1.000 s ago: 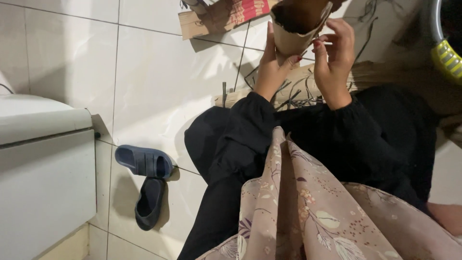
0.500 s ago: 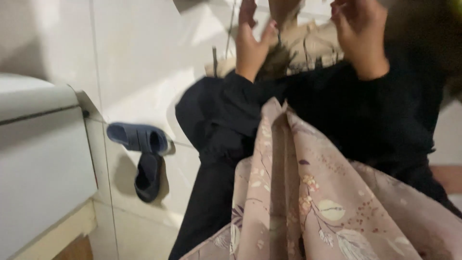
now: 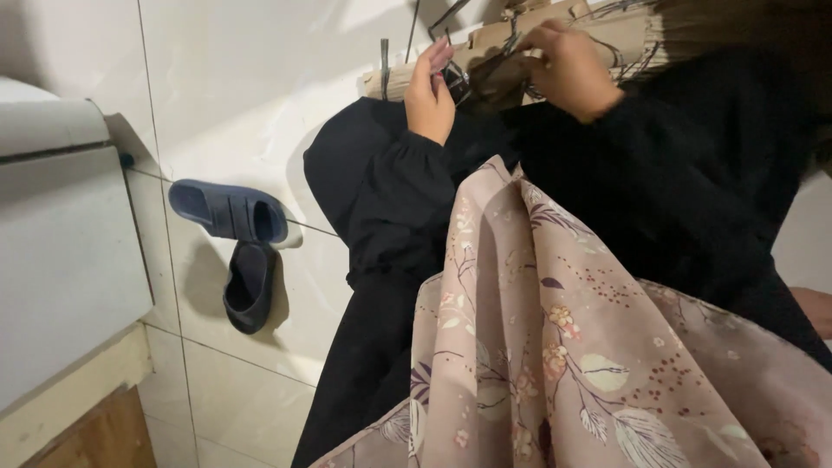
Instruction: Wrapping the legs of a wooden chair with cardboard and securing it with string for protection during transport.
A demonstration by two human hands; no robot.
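Here both hands, left hand (image 3: 429, 91) and right hand (image 3: 568, 69), curl around a brown paper piece (image 3: 496, 76)

only packaging here is a flat tan cardboard piece (image 3: 520, 35), right under both hands (image 3: 431, 91).

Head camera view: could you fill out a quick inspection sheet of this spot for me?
Surface: white tiled floor, glossy.
Job's things: tan bundle of dried strips with dark strands, on the floor by the knees.
Clutter: two dark blue slippers, one lying on the other.
Hands: left hand and right hand both at the bundle; whether the fingers grip is unclear.
Cables: nothing seen.
Surroundings: white cabinet at left; floral scarf hanging in front.
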